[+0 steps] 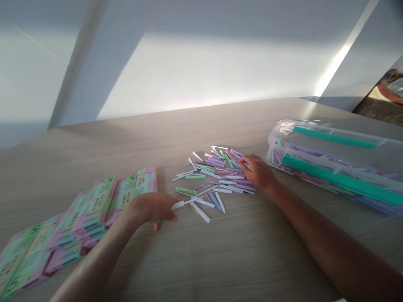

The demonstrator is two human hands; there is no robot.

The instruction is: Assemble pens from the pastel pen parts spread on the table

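A loose pile of thin pastel sticks [217, 176], white, green, purple and pink, lies on the wooden table [201, 251]. My left hand [151, 209] sits at the pile's near left edge, fingers curled and pinching one white stick [178, 205]. My right hand [258, 170] rests on the pile's right side, fingers bent onto the sticks, with a green stick at the fingertips; whether it grips one is unclear.
A row of overlapping pink and green number cards [78, 222] lies at the left. A clear plastic box [333, 167] with teal strips and more sticks stands at the right. A white wall rises behind the table's far edge.
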